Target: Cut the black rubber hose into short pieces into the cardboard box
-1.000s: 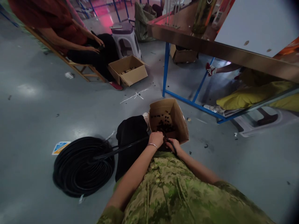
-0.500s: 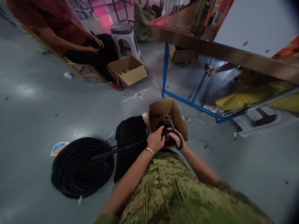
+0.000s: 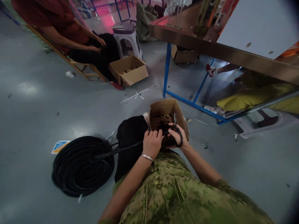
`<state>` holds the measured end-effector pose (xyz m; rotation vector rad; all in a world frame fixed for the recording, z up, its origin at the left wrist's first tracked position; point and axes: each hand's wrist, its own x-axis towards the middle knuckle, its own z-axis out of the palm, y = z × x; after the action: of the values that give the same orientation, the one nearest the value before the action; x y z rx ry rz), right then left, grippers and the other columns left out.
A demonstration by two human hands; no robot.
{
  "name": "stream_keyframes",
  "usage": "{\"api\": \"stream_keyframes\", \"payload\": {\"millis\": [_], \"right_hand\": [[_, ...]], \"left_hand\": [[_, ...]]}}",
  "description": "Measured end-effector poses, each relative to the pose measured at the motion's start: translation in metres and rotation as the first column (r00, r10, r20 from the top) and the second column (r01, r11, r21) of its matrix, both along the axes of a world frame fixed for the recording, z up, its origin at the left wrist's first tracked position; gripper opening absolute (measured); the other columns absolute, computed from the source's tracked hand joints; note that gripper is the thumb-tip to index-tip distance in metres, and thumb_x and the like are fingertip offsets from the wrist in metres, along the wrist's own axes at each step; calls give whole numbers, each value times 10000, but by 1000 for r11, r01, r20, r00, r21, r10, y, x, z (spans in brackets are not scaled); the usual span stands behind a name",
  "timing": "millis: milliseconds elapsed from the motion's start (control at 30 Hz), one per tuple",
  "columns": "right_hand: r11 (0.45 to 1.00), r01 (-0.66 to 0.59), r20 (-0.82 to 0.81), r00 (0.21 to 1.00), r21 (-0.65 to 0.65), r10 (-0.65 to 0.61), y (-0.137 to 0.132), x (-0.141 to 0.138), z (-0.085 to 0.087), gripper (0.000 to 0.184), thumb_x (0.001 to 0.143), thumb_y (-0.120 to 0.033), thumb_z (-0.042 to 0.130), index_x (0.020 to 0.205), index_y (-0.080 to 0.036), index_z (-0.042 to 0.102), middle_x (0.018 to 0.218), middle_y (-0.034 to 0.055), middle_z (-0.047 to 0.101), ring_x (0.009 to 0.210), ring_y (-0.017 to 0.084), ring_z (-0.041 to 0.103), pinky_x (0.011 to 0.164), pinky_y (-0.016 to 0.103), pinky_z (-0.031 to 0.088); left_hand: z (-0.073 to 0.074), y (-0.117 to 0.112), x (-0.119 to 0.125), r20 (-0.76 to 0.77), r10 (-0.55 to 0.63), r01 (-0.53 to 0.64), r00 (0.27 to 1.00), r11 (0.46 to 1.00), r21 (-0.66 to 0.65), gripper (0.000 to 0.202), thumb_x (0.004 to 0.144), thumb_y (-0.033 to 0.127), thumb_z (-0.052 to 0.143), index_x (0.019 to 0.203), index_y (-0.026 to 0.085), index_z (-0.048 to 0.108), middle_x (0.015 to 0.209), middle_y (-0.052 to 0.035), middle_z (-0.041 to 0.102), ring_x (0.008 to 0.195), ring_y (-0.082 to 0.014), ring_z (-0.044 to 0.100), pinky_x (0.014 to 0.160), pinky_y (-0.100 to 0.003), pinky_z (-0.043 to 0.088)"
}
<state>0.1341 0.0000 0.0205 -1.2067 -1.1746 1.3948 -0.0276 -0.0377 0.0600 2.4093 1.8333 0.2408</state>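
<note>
My left hand (image 3: 152,143), with a silver bracelet at the wrist, is closed round a black corrugated tube (image 3: 123,147) that runs left to a big coil (image 3: 81,166) on the floor. My right hand (image 3: 179,137) grips black-handled scissors (image 3: 175,134) at the tube's end. Both hands are over an open cardboard box (image 3: 179,116) holding several small black pieces. My black-trousered knee (image 3: 129,137) is just left of the box.
A person in red sits on a wooden chair (image 3: 77,65) at the upper left, beside another open cardboard box (image 3: 129,71) and a plastic stool (image 3: 127,39). A blue-legged table (image 3: 210,46) stands at the upper right, with someone's red shoe (image 3: 211,70) under it.
Both hands have lifted from low beside the box to over its near edge. The scissors' handles, hidden a second ago, now show in my right hand.
</note>
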Motion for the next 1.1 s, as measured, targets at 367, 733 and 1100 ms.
{"api": "stream_keyframes", "payload": {"millis": [367, 733, 1100], "right_hand": [[987, -117, 208, 974, 107, 93, -17, 14, -11, 467, 851, -423, 602, 1252, -189, 556, 942, 39, 611, 845, 171, 598, 810, 291, 493], [935, -304, 347, 910, 182, 228, -36, 6, -30, 454, 834, -407, 633, 1239, -206, 598, 990, 69, 650, 904, 204, 608, 816, 326, 517], [938, -309, 273, 926, 155, 260, -29, 4, -36, 497, 843, -432, 642, 1266, -182, 567, 962, 64, 629, 894, 196, 597, 787, 298, 523]], "left_hand": [[-15, 2, -8, 156, 166, -169, 974, 986, 11, 416, 988, 413, 301, 1165, 224, 626, 1030, -85, 680, 893, -201, 617, 804, -306, 409], [-19, 2, -7, 115, 129, -132, 985, 991, 13, 411, 992, 394, 298, 1156, 219, 631, 1028, -84, 685, 903, -199, 620, 807, -314, 412], [-25, 2, -7, 102, 76, -87, 992, 990, 114, 343, 981, 369, 373, 1110, 206, 647, 933, -73, 686, 838, -186, 620, 754, -313, 408]]}}
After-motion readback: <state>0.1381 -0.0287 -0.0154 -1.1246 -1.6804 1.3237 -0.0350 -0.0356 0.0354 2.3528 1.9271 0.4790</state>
